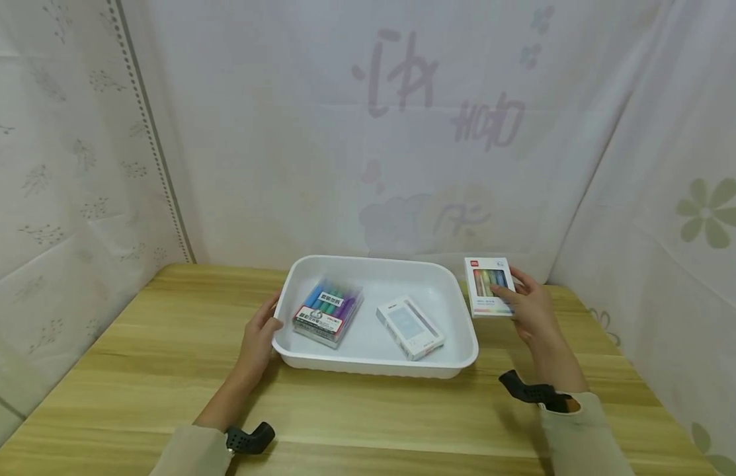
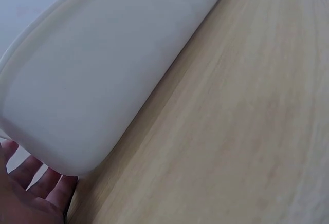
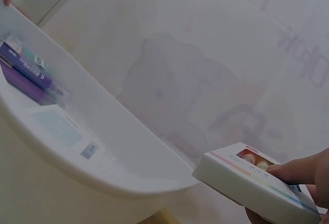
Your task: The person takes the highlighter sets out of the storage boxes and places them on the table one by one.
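My right hand (image 1: 531,307) holds a white windowed box of coloured sticks (image 1: 487,307), its thumb across the front and fingers behind. The box (image 3: 257,185) is just off the right end of a white plastic tray (image 1: 368,370), near rim height. My left hand (image 1: 258,340) grips the tray's left end, thumb at the rim; its fingers (image 2: 43,183) touch the outer wall in the left wrist view. Inside the tray, a clear pack of coloured markers (image 1: 327,314) lies on the left. A white flat box with a pale blue panel (image 1: 410,327) lies to the right, tilted.
The tray stands on a wood-grain table (image 1: 368,423) close to its back edge. A printed pale curtain (image 1: 284,132) hangs behind the table and along both sides. Black wrist mounts (image 1: 251,438) sit at both sleeves.
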`<state>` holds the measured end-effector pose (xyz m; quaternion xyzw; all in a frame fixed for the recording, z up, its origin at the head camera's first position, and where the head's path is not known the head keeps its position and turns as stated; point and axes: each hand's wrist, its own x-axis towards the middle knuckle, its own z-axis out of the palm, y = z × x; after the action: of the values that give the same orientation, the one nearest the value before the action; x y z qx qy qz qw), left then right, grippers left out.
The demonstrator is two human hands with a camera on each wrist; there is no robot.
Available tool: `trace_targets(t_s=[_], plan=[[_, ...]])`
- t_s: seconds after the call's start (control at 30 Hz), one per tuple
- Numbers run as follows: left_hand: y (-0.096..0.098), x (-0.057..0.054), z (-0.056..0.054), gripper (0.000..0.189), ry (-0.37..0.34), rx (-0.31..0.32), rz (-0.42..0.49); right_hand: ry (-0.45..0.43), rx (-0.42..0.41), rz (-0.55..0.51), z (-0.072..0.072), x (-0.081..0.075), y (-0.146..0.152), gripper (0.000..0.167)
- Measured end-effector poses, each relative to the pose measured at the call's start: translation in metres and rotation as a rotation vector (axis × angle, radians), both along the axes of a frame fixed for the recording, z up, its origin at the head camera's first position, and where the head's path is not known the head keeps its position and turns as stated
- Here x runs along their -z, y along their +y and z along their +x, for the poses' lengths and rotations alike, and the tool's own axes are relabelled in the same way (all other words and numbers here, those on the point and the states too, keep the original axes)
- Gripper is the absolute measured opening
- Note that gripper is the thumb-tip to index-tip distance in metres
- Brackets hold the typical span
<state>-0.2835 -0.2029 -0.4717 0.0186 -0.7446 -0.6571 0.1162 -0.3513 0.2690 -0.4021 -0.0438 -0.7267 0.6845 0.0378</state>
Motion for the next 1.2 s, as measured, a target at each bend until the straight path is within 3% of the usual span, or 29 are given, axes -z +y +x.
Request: trace_targets(t_s=[0.2,0.5,0.9,1.2], plan=[[-0.002,0.000,0.002,0.067,0.014,0.004,0.020,-0.035,0.020,-0.006,-0.005,0.010,0.008,0.086],[-0.009,0.001,0.008,0.066,0.014,0.012,0.002,-0.156,0.052,0.039,-0.011,0.030,0.011,0.085],[-0.012,0.001,0.012,0.068,0.028,0.002,-0.011,-0.155,0.068,0.182,-0.019,0.055,0.002,0.080],[-0.010,0.000,0.013,0.068,0.056,0.010,-0.004,-0.177,0.135,0.168,-0.026,0.068,-0.003,0.077]])
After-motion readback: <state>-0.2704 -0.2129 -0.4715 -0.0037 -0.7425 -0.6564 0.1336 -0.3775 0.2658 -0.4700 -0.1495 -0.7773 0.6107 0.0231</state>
